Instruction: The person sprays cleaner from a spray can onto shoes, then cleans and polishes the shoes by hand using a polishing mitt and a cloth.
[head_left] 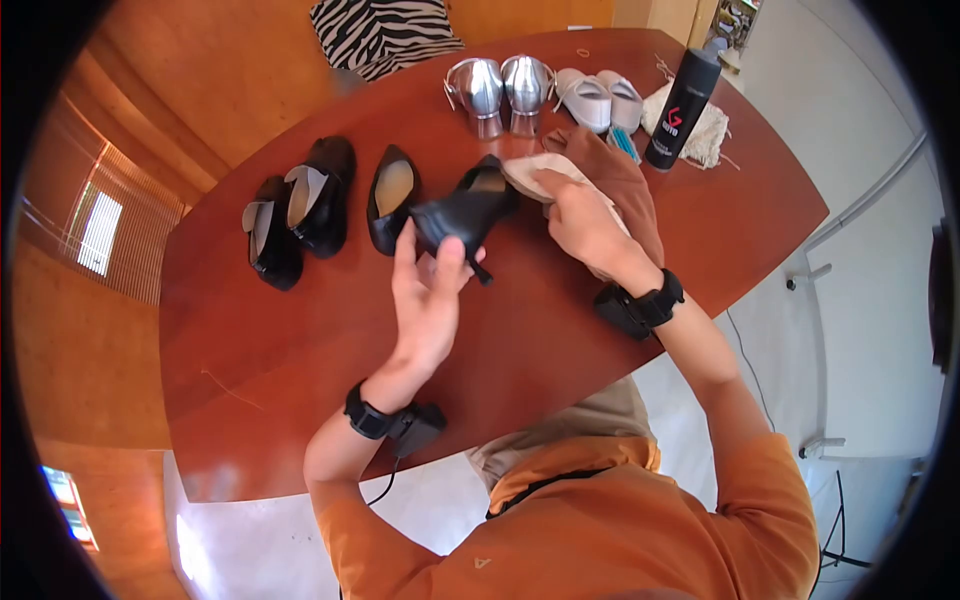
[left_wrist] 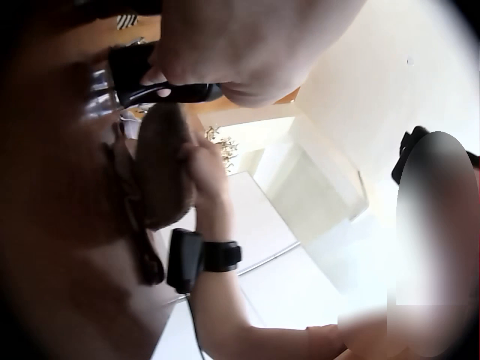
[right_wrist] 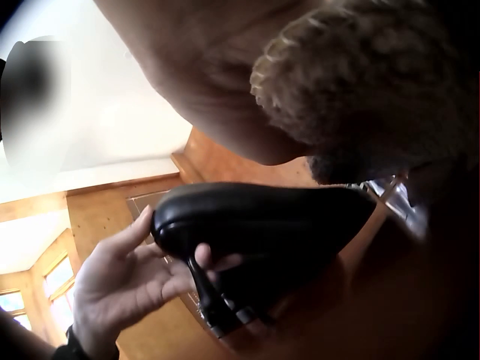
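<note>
A black high-heeled pump (head_left: 455,222) is in my left hand (head_left: 428,305), tilted with its toe pointing away from me. In the right wrist view, the thumb and fingers hold the pump (right_wrist: 255,217) around its heel end. My right hand (head_left: 592,232) grips a beige fuzzy pad (head_left: 530,176), resembling a polishing mitt, close beside the toe. Its fleecy surface and stitched edge show in the right wrist view. Beneath the right hand lies a brown cloth (head_left: 605,160). The matching pump (head_left: 393,188) stands on the table, left of the held one.
On the red-brown table (head_left: 310,370), black shoes (head_left: 325,200) with paper inside stand at left. Silver heeled shoes (head_left: 478,90) and white shoes (head_left: 590,102) line the far side. A black spray can (head_left: 685,110) stands at right by a whitish cloth (head_left: 712,135).
</note>
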